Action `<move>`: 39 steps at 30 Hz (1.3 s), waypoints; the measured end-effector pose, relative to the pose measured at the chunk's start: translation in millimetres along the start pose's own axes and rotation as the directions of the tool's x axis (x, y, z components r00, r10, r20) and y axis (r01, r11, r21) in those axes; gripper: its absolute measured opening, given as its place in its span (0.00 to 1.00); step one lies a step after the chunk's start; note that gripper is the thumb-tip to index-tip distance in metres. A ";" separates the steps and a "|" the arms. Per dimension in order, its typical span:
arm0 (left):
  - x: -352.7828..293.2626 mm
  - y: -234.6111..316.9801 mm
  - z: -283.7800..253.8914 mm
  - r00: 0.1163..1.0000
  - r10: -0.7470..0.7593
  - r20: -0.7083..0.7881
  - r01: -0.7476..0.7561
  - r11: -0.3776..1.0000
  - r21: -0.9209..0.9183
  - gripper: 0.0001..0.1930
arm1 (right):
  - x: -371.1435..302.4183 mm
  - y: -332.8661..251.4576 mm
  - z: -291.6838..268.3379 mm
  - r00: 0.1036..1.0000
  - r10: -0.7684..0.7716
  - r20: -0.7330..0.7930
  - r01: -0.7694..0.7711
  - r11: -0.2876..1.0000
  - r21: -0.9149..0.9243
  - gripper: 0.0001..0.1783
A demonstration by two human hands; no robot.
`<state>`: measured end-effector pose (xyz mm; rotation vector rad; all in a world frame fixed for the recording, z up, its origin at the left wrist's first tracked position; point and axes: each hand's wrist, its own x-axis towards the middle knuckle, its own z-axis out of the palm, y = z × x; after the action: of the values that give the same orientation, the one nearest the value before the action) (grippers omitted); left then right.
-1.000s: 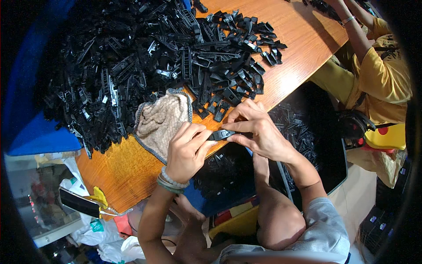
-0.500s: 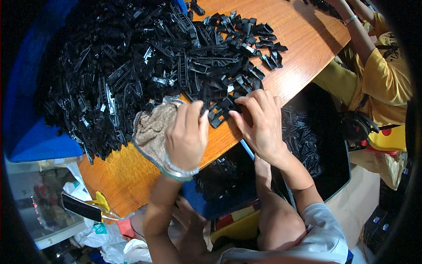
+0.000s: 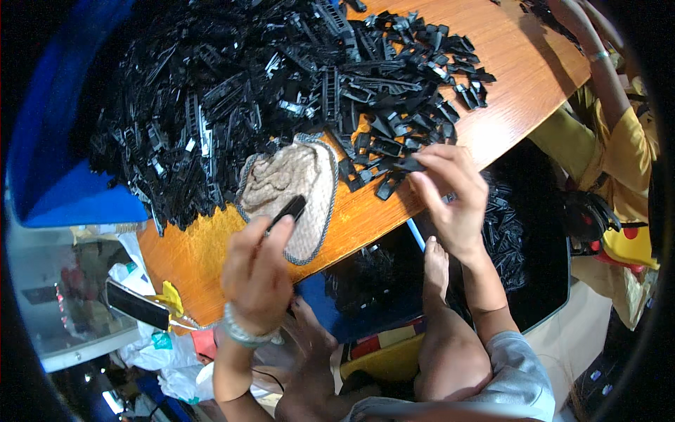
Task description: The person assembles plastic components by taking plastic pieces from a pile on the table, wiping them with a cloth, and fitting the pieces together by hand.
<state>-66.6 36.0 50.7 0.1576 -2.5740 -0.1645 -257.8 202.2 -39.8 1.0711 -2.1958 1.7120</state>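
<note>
- Here the left hand pinches a black plastic piece over the beige cloth.
- At three o'clock, the right hand pinches another black part beside the pile on the bench.

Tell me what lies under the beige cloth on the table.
The beige cloth rests on the wooden table, its far edge touching the pile of black plastic parts. Whether any parts lie beneath it cannot be seen. The left hand holds a black piece over it.

Assembly workshop: heaped black plastic parts on wooden worktable.
</note>
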 end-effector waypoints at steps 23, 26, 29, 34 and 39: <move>-458.8 -38.8 -79.9 0.099 -0.804 0.586 0.680 0.485 0.550 0.11 | -26.4 -3.9 0.9 0.935 0.302 0.186 -0.353 0.835 0.421 0.18; -464.6 -25.1 -51.3 0.103 -0.870 0.482 0.809 0.355 0.468 0.09 | -31.9 7.3 -0.7 0.935 0.291 0.201 -0.352 0.826 0.440 0.19; -390.9 -30.9 -66.7 0.209 -0.870 0.446 0.811 0.409 0.418 0.08 | -30.5 4.8 -10.2 0.920 0.319 0.229 -0.389 0.822 0.416 0.19; -166.7 -8.1 -82.6 0.686 -0.602 0.409 0.534 0.798 0.278 0.13 | -28.8 -21.2 -7.7 0.892 0.349 0.287 -0.438 0.824 0.361 0.20; -37.2 45.6 -30.6 0.856 -0.035 0.515 -0.058 0.985 0.163 0.08 | -35.1 -26.7 1.7 0.918 0.356 0.176 -0.396 0.774 0.494 0.19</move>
<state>-22.5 83.8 64.0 0.1817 -3.1307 0.0320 -215.2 213.5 -37.9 0.8173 -2.1469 2.5996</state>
